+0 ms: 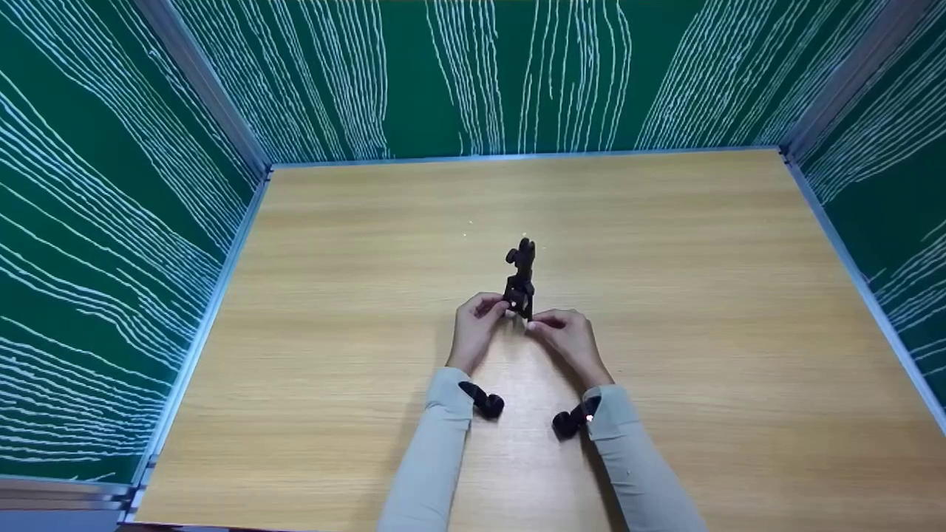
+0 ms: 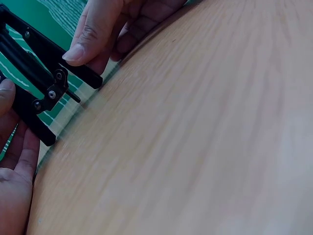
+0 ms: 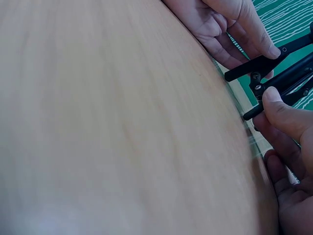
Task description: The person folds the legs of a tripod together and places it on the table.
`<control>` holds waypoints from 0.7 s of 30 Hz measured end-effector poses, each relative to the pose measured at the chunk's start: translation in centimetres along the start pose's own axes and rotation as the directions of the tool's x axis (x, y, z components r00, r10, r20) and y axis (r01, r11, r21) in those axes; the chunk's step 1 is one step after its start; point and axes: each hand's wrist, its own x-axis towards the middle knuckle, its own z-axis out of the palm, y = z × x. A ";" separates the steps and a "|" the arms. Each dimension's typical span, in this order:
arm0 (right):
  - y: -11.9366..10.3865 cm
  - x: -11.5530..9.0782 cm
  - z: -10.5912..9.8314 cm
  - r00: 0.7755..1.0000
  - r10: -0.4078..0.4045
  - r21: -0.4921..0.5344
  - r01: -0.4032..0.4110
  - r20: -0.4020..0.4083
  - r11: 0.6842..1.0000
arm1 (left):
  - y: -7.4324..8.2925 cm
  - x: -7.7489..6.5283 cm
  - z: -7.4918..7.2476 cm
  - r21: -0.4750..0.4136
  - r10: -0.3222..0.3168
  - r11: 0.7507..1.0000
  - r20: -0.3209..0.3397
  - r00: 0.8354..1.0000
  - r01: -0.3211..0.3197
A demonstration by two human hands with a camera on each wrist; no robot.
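Note:
A small black tripod [image 1: 522, 275] stands on the wooden table, its knobbed head pointing away from me. My left hand [image 1: 475, 329] pinches one leg [image 2: 34, 117] between thumb and fingers. Another leg [image 3: 254, 111] is pinched by my right hand [image 1: 570, 341]. In the left wrist view these legs are spread apart from the centre post [image 2: 24, 56], with small hinged braces [image 2: 54, 90] joining them. The leg ends are at or close to the tabletop; contact is unclear. How the third leg lies is hard to make out.
The pale wooden table [image 1: 355, 295] extends around both hands. Green panels with white wavy lines [image 1: 414, 81] enclose its back and sides, behind a metal edge [image 1: 532, 156]. A few tiny pale specks [image 1: 465, 235] lie beyond the tripod. Black wrist cameras [image 1: 488, 405] sit on both sleeves.

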 end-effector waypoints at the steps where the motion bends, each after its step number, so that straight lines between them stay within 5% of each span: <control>1: 0.0 0.0 0.0 1.000 0.000 -0.002 0.000 0.002 1.000 | 0.4 -0.2 0.0 0.003 0.001 1.000 0.003 1.000 -0.001; 7: 0.0 0.0 0.0 1.000 0.004 -0.008 -0.004 0.017 1.000 | 2.6 -1.2 0.2 0.011 0.012 1.000 0.004 1.000 -0.012; 21: 0.0 0.0 0.0 1.000 -0.012 -0.013 0.013 0.028 1.000 | 2.5 -1.0 0.2 -0.028 0.012 1.000 0.014 1.000 -0.011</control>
